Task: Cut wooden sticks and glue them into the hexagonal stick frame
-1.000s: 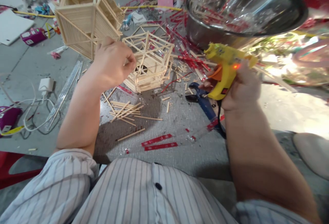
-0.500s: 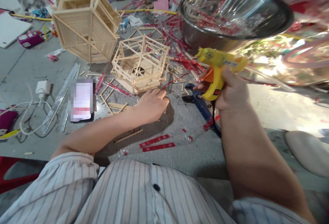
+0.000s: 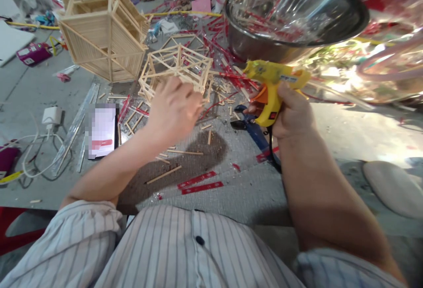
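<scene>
A yellow glue gun (image 3: pixel 272 87) with an orange trigger is in my right hand (image 3: pixel 292 109), its nozzle pointing left. My left hand (image 3: pixel 176 107) is over the near side of a small open frame of wooden sticks (image 3: pixel 179 59), hiding part of it. The left fingers are bent and blurred; whether they hold or touch anything cannot be made out. Behind and left of that frame stands a larger, stick-covered wooden structure (image 3: pixel 105 41). Loose sticks (image 3: pixel 185 152) lie on the grey table (image 3: pixel 211 208) below my left hand.
A steel bowl (image 3: pixel 241 43) with red and clear wrappers stands at the back right. Blue-handled pliers (image 3: pixel 256 134) lie below the glue gun. A phone (image 3: pixel 103 129), a white charger (image 3: pixel 52 115) and plastic strips (image 3: pixel 77 125) lie at left. Red strips (image 3: pixel 202 187) are near the front edge.
My left hand has lifted off the table and moved left and up, in front of the small frame. The glue gun stays in my right hand. The whole view has shifted slightly.
</scene>
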Available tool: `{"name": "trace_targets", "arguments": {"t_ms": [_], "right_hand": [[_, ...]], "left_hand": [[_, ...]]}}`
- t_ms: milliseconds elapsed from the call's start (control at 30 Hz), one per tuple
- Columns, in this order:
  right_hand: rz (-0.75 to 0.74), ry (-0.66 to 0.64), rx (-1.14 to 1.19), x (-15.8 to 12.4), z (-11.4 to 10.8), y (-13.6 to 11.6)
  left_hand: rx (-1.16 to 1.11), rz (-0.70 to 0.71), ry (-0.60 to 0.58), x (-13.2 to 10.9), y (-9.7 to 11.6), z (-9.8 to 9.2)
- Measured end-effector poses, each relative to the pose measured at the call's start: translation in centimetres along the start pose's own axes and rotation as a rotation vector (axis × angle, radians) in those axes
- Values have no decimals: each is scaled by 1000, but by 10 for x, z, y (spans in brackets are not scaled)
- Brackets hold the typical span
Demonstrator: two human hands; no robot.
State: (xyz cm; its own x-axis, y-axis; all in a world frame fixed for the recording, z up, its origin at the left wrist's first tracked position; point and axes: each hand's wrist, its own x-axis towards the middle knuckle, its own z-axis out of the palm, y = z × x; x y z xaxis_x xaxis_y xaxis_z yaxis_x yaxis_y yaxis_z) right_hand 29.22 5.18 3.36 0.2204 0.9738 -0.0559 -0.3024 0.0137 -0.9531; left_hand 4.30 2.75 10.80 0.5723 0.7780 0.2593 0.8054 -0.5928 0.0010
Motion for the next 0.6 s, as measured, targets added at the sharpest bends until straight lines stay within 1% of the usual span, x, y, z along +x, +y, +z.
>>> {"name": "trace_targets", "arguments": {"t_ms": [33,67,100,167,300,433,500,600], "right_hand": [[-2,-13,-4,0,0,0],[-7,-20,-9,0,0,-1],[-11,-27,-14,-1,-1,-1],[-23,-35,-27,-1,-2,-3],[-80,-82,-49,-3,-6,-9],[-117,-130,-31,-4,-10,-15],[-128,-130,-50,-5,-8,-16],[-137,-138,-122,-12,1,-15]], "left_hand": [[19,-49,43,0,-6,-4],[27,-95,56,1,-12,-5],[26,-133,61,1,-17,-5],[4,-171,31,3,-23,0],[-23,-170,-3,7,-27,13],[17,-166,12,10,-30,19],[11,-174,25,11,-32,21],[25,-192,11,13,-34,23]]}}
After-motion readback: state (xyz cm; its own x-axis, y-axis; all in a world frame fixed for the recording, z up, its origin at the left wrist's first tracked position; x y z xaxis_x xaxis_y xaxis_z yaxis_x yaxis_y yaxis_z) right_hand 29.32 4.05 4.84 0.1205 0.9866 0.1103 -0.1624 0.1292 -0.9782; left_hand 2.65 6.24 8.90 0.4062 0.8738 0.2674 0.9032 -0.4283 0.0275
